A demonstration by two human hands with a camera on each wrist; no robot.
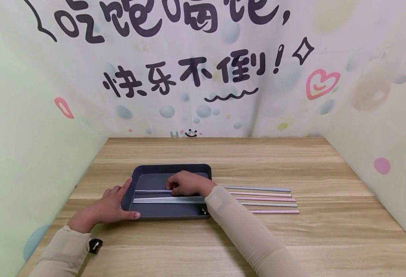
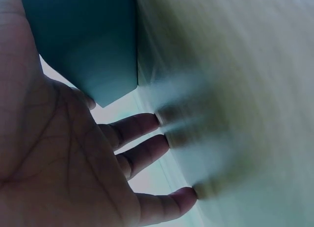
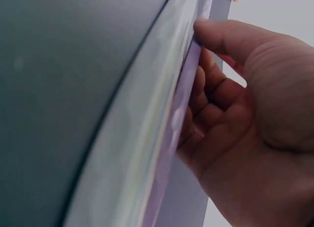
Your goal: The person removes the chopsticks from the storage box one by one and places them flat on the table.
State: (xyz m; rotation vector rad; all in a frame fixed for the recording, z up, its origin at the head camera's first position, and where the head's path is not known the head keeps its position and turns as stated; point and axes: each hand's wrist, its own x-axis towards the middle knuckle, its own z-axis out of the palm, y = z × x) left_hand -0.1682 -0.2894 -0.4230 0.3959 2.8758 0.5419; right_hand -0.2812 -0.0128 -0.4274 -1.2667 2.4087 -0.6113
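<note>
Right hand (image 1: pixel 187 183) pinches a purple stick (image 3: pixel 181 102) inside the dark tray (image 1: pixel 165 212). Left hand (image 1: pixel 109 205) is spread wide against the tray's left side, thumb at the front rim. Pale sticks (image 1: pixel 168 200) lie just nearer the person; more sticks (image 1: pixel 270 199) lie on the bench (image 1: pixel 293 238), right of the tray.

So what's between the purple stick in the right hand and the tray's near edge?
Pale sticks, then a strip of bare tray floor; the head view shows it.
</note>
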